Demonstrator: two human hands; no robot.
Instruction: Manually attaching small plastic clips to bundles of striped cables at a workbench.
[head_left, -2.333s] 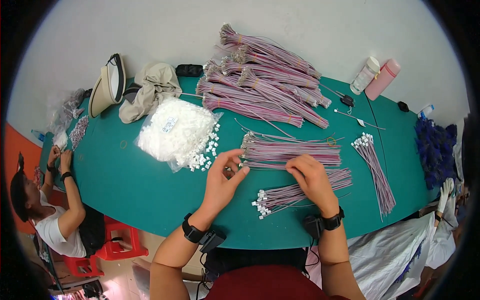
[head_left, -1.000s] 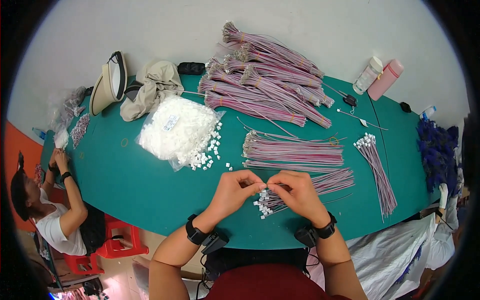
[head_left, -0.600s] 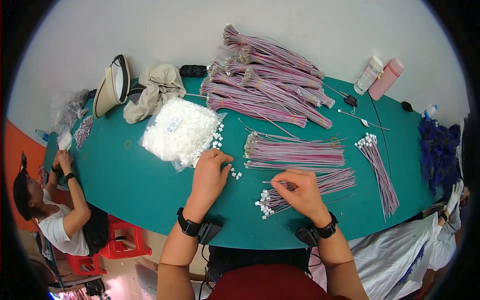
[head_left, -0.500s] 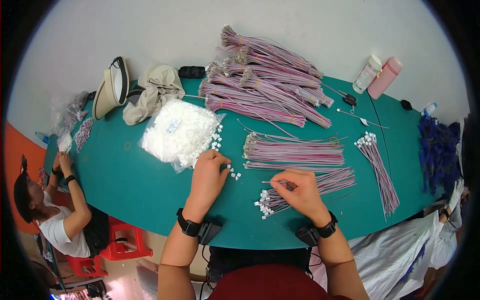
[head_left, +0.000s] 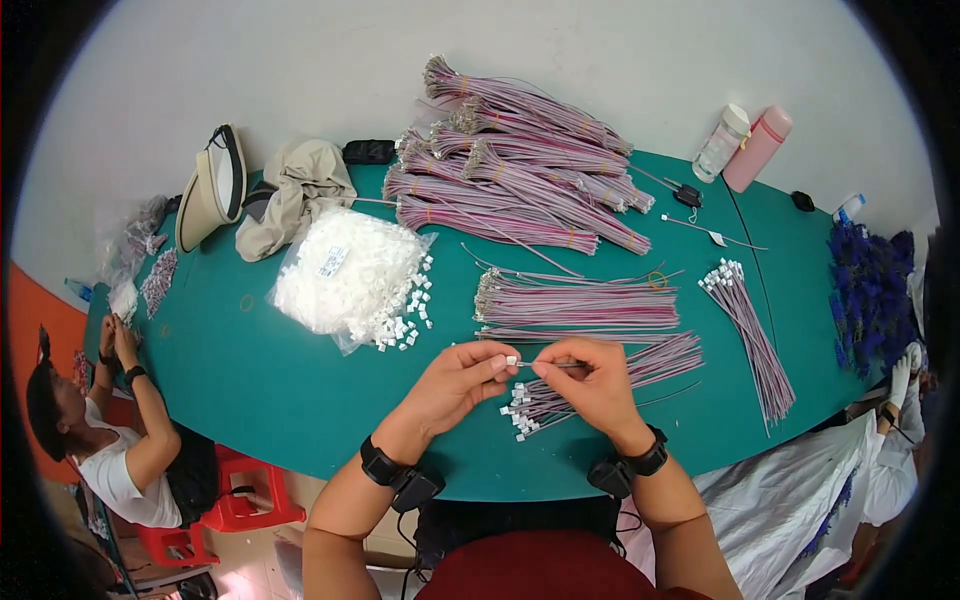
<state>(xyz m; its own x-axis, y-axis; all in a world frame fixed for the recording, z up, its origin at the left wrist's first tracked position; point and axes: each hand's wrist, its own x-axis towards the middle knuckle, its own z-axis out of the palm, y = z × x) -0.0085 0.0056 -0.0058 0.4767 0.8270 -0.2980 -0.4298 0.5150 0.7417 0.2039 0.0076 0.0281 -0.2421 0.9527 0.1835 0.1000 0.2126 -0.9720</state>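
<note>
Between the thumb and fingers of my left hand (head_left: 458, 388) is a small white plastic connector housing (head_left: 512, 361). My right hand (head_left: 590, 388) pinches a thin wire (head_left: 528, 364) close to its end. Wire tip and housing meet between my fingertips; whether the tip sits inside cannot be made out. Under and beside my right hand lie wires with white housings (head_left: 522, 408) on their left ends. Just beyond stretches a row of pink and grey wires (head_left: 590, 302) with bare terminals. A clear bag of white housings (head_left: 345, 270) lies left of them, with loose housings (head_left: 418, 300) spilled beside it.
Thick tied wire bundles (head_left: 520, 160) are piled at the back. A finished-looking wire bunch (head_left: 750, 340) lies right. Two bottles (head_left: 758, 150), a sun visor (head_left: 215, 190) and beige cloth (head_left: 300, 190) stand or lie along the far edge. A co-worker (head_left: 120, 440) sits at left.
My left hand has moved right from the loose housings to my right hand, now holding a white housing at the wire's end. My right hand keeps its pinch on the wire.
</note>
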